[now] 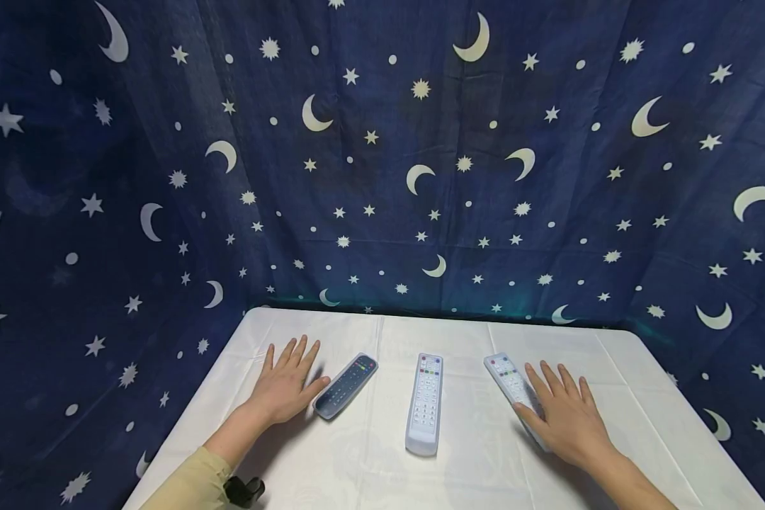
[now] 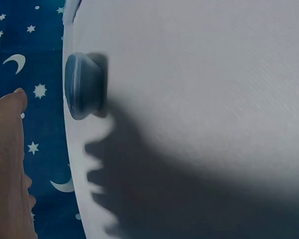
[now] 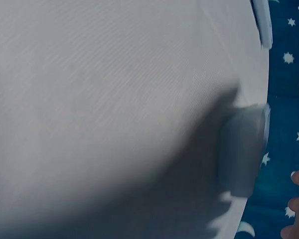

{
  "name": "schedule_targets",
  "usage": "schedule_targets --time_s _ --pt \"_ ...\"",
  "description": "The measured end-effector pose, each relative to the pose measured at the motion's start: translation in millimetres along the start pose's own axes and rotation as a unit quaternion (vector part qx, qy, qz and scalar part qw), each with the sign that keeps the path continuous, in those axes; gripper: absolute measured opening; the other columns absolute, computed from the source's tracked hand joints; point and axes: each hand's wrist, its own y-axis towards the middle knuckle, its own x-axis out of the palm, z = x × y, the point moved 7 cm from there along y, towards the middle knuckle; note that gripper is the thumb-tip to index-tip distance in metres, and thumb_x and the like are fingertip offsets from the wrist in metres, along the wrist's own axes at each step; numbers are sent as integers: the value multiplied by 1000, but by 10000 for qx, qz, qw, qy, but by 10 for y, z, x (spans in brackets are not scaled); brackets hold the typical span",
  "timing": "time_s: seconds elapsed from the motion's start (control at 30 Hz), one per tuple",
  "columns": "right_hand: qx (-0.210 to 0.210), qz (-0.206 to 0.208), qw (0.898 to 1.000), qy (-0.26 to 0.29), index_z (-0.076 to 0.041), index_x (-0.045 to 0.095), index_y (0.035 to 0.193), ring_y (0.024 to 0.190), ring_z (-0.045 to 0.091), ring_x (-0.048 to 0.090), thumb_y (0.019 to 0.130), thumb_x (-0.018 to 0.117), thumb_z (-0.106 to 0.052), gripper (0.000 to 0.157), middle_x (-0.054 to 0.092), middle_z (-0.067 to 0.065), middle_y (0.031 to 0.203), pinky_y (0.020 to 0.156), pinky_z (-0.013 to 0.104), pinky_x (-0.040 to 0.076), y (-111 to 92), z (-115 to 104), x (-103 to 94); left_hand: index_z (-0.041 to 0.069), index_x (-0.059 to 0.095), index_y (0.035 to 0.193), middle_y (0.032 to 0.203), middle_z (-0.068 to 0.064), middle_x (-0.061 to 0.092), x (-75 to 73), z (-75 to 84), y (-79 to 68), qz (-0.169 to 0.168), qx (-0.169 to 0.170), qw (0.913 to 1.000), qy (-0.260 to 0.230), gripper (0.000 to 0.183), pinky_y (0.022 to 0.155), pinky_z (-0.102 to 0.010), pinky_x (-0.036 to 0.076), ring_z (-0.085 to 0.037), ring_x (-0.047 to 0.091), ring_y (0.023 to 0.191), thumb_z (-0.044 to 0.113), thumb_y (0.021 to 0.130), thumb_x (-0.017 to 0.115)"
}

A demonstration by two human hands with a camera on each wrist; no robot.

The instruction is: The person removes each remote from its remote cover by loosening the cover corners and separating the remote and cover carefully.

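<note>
Three remote controls lie face up on a white-covered table (image 1: 472, 467). The dark grey remote (image 1: 346, 386) is tilted at the left, just right of my left hand (image 1: 285, 389), whose fingers are spread straight with the thumb towards it. In the middle lies a white remote (image 1: 425, 404), lengthwise. My right hand (image 1: 567, 418), fingers straight and apart, overlaps the lower part of another white remote (image 1: 510, 377) in the head view. Both hands hold nothing and cast shadows on the cloth. End-on, the dark remote (image 2: 82, 87) shows in the left wrist view, the right-hand remote (image 3: 241, 152) in the right wrist view.
A dark blue curtain (image 1: 382, 170) with white moons and stars hangs behind the table and along both sides. Faint fold lines cross the tablecloth. A black strap-like object (image 1: 245, 491) sits at the left sleeve (image 1: 194, 482).
</note>
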Motion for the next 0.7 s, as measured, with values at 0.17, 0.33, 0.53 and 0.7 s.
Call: schedule_targets --time_s 0.17,0.33,0.53,0.7 --pt "-174 36 9998 126 -4 41 156 145 55 23 97 55 -63 85 34 29 158 113 75 7 85 -157 13 8 34 160 164 -22 27 -35 84 19 -11 92 9999 -136 80 117 -69 3 -43 22 151 59 101 50" --pt "-305 86 9989 348 -5 42 155 147 52 22 98 55 -63 83 33 26 160 115 72 8 137 -331 17 10 31 161 166 -20 23 -31 154 29 -205 131 9994 -247 81 118 -68 2 -41 19 152 59 101 52" --pt "-490 137 9968 612 -10 42 157 147 50 24 99 53 -63 79 36 22 160 114 71 13 160 -581 4 13 25 163 167 -17 21 19 213 50 -568 185 9980 -212 84 119 -67 4 -37 16 154 61 100 52" --pt "-654 67 9958 638 -13 40 158 149 46 25 99 54 -62 79 37 19 160 116 68 14 191 -762 57 14 26 163 166 -18 23 31 273 70 -784 126 9965 -255 87 119 -66 8 -38 19 153 59 97 59"
